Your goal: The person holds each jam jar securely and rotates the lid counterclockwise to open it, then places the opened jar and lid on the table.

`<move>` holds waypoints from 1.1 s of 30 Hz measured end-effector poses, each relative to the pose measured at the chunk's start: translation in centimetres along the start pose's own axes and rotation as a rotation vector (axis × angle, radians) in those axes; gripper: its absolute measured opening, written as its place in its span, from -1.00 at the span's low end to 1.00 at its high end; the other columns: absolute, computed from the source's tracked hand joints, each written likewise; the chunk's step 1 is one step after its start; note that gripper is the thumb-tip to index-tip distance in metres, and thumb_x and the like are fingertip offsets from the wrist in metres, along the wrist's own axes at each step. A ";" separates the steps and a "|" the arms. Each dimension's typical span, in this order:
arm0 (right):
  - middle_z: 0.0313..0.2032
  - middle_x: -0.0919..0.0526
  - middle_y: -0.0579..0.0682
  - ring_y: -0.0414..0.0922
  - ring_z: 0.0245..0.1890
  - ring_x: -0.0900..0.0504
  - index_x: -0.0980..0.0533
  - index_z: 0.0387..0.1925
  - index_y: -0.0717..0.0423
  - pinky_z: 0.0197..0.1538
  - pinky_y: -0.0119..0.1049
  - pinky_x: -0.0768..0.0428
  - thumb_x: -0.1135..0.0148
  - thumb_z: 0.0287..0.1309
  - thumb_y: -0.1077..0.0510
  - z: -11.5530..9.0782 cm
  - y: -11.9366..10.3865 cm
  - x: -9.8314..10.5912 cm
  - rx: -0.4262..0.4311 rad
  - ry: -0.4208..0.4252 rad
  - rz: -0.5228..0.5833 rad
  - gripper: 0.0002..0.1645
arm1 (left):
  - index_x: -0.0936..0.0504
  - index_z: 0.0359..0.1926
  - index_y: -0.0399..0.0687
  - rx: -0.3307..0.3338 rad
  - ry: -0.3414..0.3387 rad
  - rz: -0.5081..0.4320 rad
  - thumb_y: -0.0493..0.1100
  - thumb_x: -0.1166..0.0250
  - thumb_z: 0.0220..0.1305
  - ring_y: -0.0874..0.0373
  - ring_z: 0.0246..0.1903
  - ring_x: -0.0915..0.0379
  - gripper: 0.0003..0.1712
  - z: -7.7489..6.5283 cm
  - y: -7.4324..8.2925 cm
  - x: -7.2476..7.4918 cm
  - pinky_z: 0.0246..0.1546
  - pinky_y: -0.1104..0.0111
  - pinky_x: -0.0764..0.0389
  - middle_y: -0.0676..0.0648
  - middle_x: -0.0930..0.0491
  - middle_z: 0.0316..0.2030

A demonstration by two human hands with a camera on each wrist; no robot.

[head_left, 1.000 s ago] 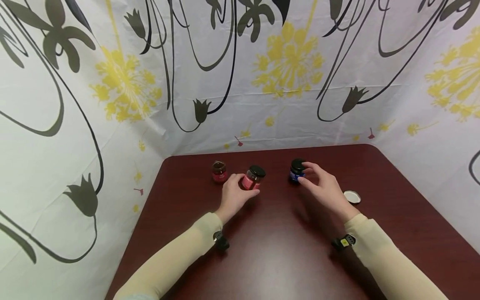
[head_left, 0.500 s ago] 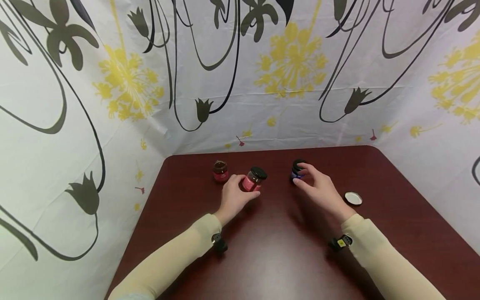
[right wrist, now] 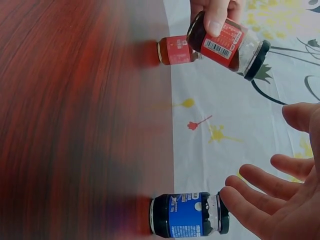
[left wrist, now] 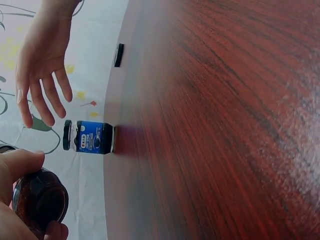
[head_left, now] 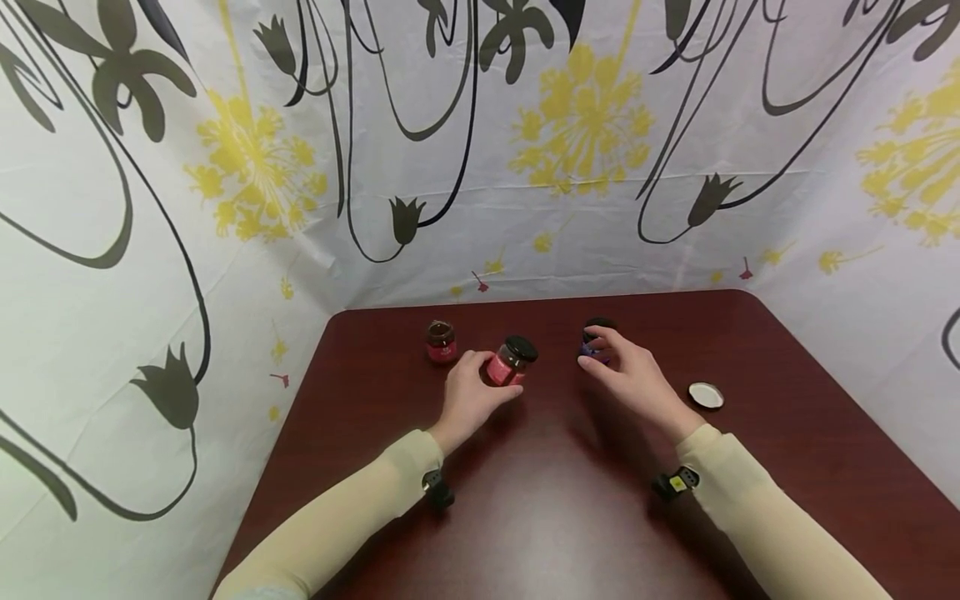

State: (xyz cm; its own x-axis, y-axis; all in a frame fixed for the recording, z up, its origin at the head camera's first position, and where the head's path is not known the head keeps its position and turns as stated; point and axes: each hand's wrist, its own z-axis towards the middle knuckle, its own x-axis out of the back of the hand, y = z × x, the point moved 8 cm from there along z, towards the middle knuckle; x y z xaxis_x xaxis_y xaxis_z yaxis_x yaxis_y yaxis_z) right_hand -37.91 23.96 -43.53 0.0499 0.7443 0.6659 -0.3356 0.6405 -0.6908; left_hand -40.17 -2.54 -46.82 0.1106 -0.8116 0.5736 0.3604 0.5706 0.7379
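Right hand [head_left: 636, 375] edges leftward, loose-fingered near the blue jar [right wrist: 185, 215], left hand [head_left: 468, 396] gripping a still-capped red jar [right wrist: 222, 45], one lidless jar [head_left: 441, 346] seemingly done.

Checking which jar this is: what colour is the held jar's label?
The label is red, clearest in the right wrist view.

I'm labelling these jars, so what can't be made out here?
Head view: blue-labelled jar, partly behind the right hand.
Head view: label print, too small.
Right wrist view: open jar, partly behind the tilted jar.
Left wrist view: left hand, cut off by the left edge.
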 end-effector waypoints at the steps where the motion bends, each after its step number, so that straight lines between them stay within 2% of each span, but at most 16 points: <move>1: 0.18 -0.55 0.04 -0.03 0.09 -0.62 -0.26 0.46 -0.26 0.03 0.05 -0.57 -0.17 0.36 -0.29 0.0 -0.1 -0.1 0.000 -0.004 0.002 -0.27 | -0.62 0.07 0.03 0.001 0.000 0.000 0.23 -0.64 -0.12 0.16 -0.17 -0.50 -0.25 0.0 0.0 0.0 -0.09 0.25 -0.59 0.10 -0.53 -0.17; 6: 0.19 -0.56 0.06 -0.05 0.09 -0.62 -0.27 0.44 -0.29 0.01 0.05 -0.58 -0.17 0.35 -0.30 0.0 -0.4 -0.5 0.005 -0.009 0.004 -0.29 | -0.62 0.07 0.05 0.009 -0.012 -0.001 0.23 -0.64 -0.12 0.18 -0.16 -0.50 -0.25 -0.3 0.2 0.0 -0.09 0.26 -0.59 0.11 -0.53 -0.16; 13: 0.18 -0.57 0.01 -0.08 0.10 -0.61 -0.28 0.42 -0.39 0.04 0.06 -0.59 -0.18 0.33 -0.32 0.2 -1.2 -1.2 0.019 -0.013 0.036 -0.32 | -0.61 0.08 0.06 0.018 -0.037 -0.010 0.25 -0.62 -0.11 0.08 -0.12 -0.53 -0.25 -0.6 0.1 -0.3 -0.08 0.26 -0.59 0.12 -0.51 -0.16; 18: 0.15 -0.58 -0.04 -0.11 0.11 -0.62 -0.28 0.41 -0.40 0.06 0.05 -0.60 -0.18 0.34 -0.30 0.4 -1.7 -1.4 0.039 -0.015 0.049 -0.33 | -0.61 0.08 0.06 0.001 -0.035 -0.010 0.27 -0.61 -0.11 0.18 -0.15 -0.49 -0.25 -0.9 0.3 -0.3 -0.09 0.28 -0.59 0.13 -0.51 -0.16; 22: 0.14 -0.59 -0.05 -0.10 0.12 -0.61 -0.29 0.42 -0.35 0.08 0.04 -0.59 -0.18 0.37 -0.25 0.5 -2.2 -1.6 0.071 -0.017 0.048 -0.35 | -0.62 0.08 0.05 -0.009 -0.031 -0.019 0.27 -0.61 -0.10 0.14 -0.13 -0.52 -0.24 -1.1 0.6 -0.2 -0.09 0.27 -0.59 0.13 -0.51 -0.15; 28: 0.11 -0.61 -0.04 -0.16 0.07 -0.62 -0.31 0.38 -0.39 0.10 0.03 -0.58 -0.21 0.34 -0.27 0.6 -2.5 -2.0 0.076 -0.015 0.065 -0.37 | -0.62 0.06 0.05 -0.025 -0.023 -0.020 0.28 -0.61 -0.11 0.10 -0.13 -0.53 -0.25 -1.2 0.9 0.0 -0.11 0.27 -0.59 0.14 -0.51 -0.17; 33: 0.07 -0.62 -0.10 -0.18 0.05 -0.62 -0.33 0.36 -0.40 0.10 0.02 -0.58 -0.22 0.32 -0.27 0.6 -2.6 -2.2 0.076 -0.009 0.064 -0.38 | -0.62 0.04 0.06 -0.058 -0.021 -0.012 0.27 -0.61 -0.10 0.06 -0.15 -0.55 -0.28 -1.4 1.1 -0.2 -0.14 0.28 -0.58 0.15 -0.49 -0.19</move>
State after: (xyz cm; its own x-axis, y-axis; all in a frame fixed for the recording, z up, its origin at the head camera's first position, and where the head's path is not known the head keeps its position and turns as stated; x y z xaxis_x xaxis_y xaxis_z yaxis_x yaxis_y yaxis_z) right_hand -37.74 20.58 -43.03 0.0177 0.7811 0.6242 -0.4086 0.5754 -0.7085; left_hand -38.46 -1.97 -46.61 0.0870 -0.8151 0.5728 0.4143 0.5525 0.7233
